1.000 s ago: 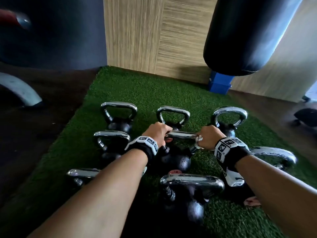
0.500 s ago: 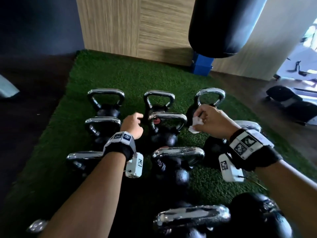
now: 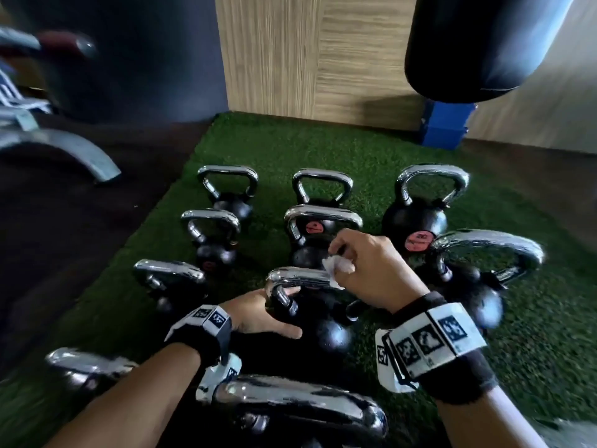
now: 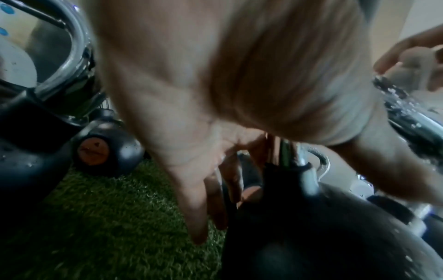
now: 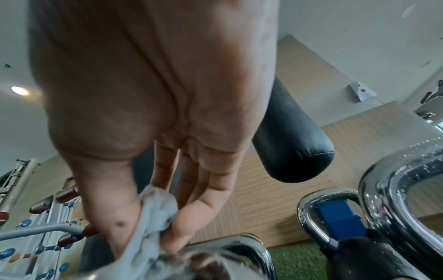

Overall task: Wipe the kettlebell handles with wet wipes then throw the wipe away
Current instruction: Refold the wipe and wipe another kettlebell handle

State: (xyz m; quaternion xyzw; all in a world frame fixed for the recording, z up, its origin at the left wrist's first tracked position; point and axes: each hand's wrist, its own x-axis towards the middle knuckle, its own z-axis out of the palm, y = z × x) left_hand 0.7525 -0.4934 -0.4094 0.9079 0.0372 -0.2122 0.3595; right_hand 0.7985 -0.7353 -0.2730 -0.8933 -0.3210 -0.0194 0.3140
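Several black kettlebells with chrome handles stand in rows on green turf (image 3: 371, 150). My right hand (image 3: 365, 263) pinches a crumpled white wipe (image 3: 337, 268) and presses it on the top bar of the middle kettlebell's handle (image 3: 300, 278). In the right wrist view the thumb and fingers of that hand (image 5: 143, 236) bunch the wipe (image 5: 153, 217) onto the chrome handle (image 5: 227, 244). My left hand (image 3: 258, 318) lies against the left post of the same handle, fingers fairly straight. The left wrist view shows that hand (image 4: 215, 199) with fingers pointing down beside the post (image 4: 290, 151).
Another kettlebell handle (image 3: 290, 402) sits close under my forearms. A black punching bag (image 3: 478, 43) hangs at the back right over a blue base (image 3: 447, 127). A grey machine leg (image 3: 74, 150) stands on the dark floor to the left. Wood panelling (image 3: 307, 59) closes the back.
My left hand let go of the farther middle kettlebell's handle. Both hands drew back to the nearer kettlebell, and the wipe now rests on its handle.
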